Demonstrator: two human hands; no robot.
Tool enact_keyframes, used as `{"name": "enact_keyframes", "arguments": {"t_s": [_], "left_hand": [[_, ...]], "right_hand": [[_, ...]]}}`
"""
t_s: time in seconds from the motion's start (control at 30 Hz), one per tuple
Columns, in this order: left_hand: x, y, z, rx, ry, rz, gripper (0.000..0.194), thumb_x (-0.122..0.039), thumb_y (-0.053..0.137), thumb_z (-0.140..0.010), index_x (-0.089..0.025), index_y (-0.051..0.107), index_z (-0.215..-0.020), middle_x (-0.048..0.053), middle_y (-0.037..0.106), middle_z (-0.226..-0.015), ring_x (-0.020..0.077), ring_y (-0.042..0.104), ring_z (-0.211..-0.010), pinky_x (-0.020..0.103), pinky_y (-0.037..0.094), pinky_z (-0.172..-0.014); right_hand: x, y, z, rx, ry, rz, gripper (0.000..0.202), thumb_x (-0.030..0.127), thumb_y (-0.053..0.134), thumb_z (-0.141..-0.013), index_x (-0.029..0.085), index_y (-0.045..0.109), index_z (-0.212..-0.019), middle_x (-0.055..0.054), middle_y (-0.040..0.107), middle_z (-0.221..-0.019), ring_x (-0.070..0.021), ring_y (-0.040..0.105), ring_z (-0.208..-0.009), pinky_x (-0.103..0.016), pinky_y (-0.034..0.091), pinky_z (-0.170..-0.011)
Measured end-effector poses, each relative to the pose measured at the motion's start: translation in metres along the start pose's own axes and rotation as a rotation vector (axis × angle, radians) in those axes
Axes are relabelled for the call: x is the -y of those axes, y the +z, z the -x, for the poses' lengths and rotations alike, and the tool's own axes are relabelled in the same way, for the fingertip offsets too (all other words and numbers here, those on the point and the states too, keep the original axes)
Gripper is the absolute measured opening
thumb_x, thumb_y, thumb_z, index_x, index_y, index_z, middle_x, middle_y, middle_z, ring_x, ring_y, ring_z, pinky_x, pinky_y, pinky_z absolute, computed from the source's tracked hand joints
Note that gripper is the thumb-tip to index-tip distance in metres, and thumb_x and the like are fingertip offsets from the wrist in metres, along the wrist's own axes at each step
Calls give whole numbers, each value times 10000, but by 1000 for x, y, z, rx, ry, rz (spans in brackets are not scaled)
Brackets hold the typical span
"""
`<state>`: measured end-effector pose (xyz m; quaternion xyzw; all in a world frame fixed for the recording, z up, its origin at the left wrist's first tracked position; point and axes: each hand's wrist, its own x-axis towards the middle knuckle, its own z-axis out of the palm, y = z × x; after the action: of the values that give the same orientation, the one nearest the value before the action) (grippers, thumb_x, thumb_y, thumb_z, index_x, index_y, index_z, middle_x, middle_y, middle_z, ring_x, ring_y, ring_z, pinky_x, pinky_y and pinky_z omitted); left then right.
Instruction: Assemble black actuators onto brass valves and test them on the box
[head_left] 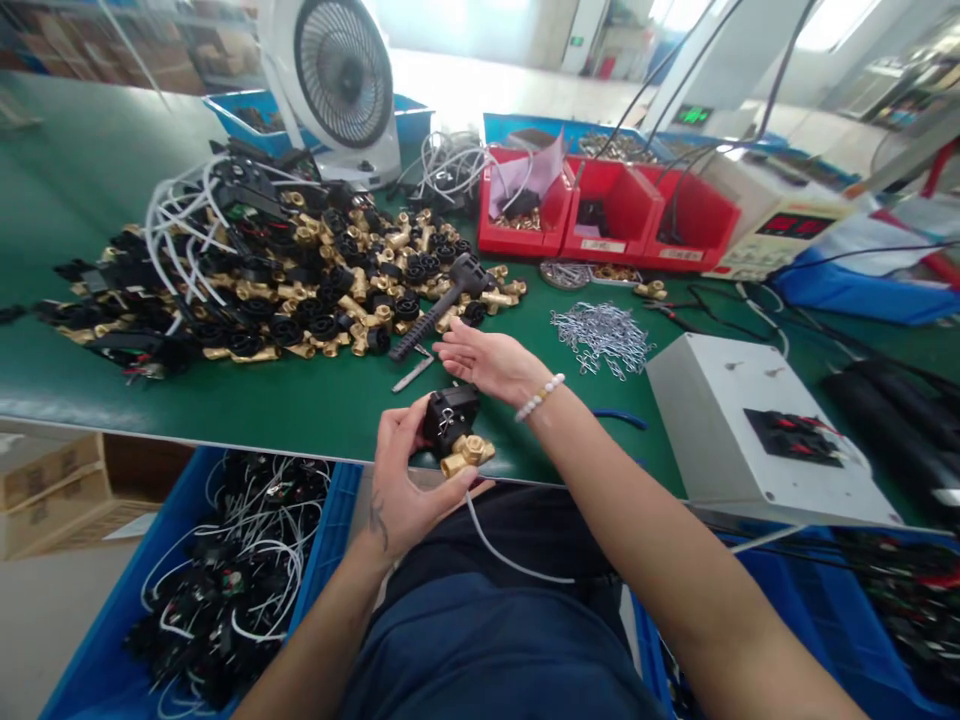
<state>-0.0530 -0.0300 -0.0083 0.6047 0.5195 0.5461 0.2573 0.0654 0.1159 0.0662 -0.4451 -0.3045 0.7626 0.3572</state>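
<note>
At the table's front edge my left hand (409,470) grips a brass valve with a black actuator housing (452,418). A metal spring clip shows on the housing's front, and a white cable hangs below it. My right hand (484,362) is just above and behind the housing, fingers stretched out, with nothing seen in them. Beyond its fingertips lies a black mallet (442,305), its head against the pile of brass valves (352,290) with black fittings. A slim silver tool (412,372) rests beside the mallet's handle. To the right is a heap of spring clips (604,338).
Red bins (607,215) stand at the back, beside a power supply (780,225). A white fan (345,90) rises behind the pile. On the right sits a grey box (757,420) with pliers (671,316) behind it. Below left, a blue crate (341,520) holds cabled black housings.
</note>
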Motion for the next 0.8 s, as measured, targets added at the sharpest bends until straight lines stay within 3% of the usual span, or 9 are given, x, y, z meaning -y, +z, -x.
{"name": "enact_keyframes", "arguments": {"t_s": [0.2, 0.3, 0.37, 0.5, 0.57, 0.63, 0.7, 0.8], "left_hand": [[7, -2, 0, 11, 56, 0, 773, -412, 800, -766, -275, 490, -1460, 66, 488, -1178, 241, 582, -1102, 366, 609, -860], [8, -1, -2, 21, 57, 3, 773, -423, 796, -765, -274, 487, -1458, 67, 482, -1173, 243, 585, -1099, 374, 615, -857], [7, -1, -3, 34, 56, 12, 768, -419, 795, -772, -281, 483, -1460, 66, 480, -1182, 241, 583, -1107, 372, 615, -862], [6, -1, -3, 39, 46, 19, 778, -410, 804, -774, -300, 475, -1470, 58, 480, -1199, 236, 571, -1130, 368, 603, -887], [5, 2, -3, 31, 27, 21, 787, -411, 813, -762, -303, 481, -1468, 50, 483, -1188, 228, 580, -1107, 368, 602, -889], [3, 6, -5, 29, 14, 31, 779, -406, 813, -753, -303, 495, -1457, 41, 480, -1162, 215, 592, -1071, 362, 607, -874], [-2, 13, -8, 43, 17, 49, 757, -392, 806, -753, -295, 508, -1442, 37, 476, -1137, 207, 596, -1054, 351, 613, -857], [-10, 26, -11, 96, 46, 53, 734, -362, 796, -764, -262, 513, -1434, 42, 483, -1115, 196, 593, -1033, 341, 614, -845]], "right_hand": [[-4, 32, -29, 48, 76, -131, 313, 245, 572, -1040, 164, 529, -740, 7, 569, -664, -69, 566, -575, -144, 521, -549], [3, 34, -27, 40, 38, -148, 359, 277, 493, -1078, 151, 536, -745, 57, 501, -575, -42, 400, -450, -135, 377, -434], [9, 28, -18, 32, -27, -150, 365, 259, 452, -1091, 147, 531, -753, 84, 438, -533, -37, 355, -439, -140, 344, -441], [16, 0, 23, 53, -356, 50, 152, 271, 595, -1024, 166, 567, -918, 83, 489, -607, -51, 469, -533, -168, 431, -558], [17, -23, 53, 37, -531, 221, 286, 409, 690, -961, 213, 557, -1120, 85, 511, -651, -72, 468, -520, -204, 411, -524], [19, -48, 88, -51, -657, 396, 426, 560, 672, -939, 240, 541, -1189, 90, 451, -635, -79, 403, -481, -232, 358, -484], [23, -72, 122, -144, -659, 569, 440, 632, 609, -949, 233, 579, -1132, 71, 430, -631, -88, 378, -475, -256, 313, -464], [28, -100, 168, -366, -660, 903, 345, 553, 704, -912, 224, 608, -954, 33, 478, -654, -104, 420, -533, -265, 300, -476]]}}
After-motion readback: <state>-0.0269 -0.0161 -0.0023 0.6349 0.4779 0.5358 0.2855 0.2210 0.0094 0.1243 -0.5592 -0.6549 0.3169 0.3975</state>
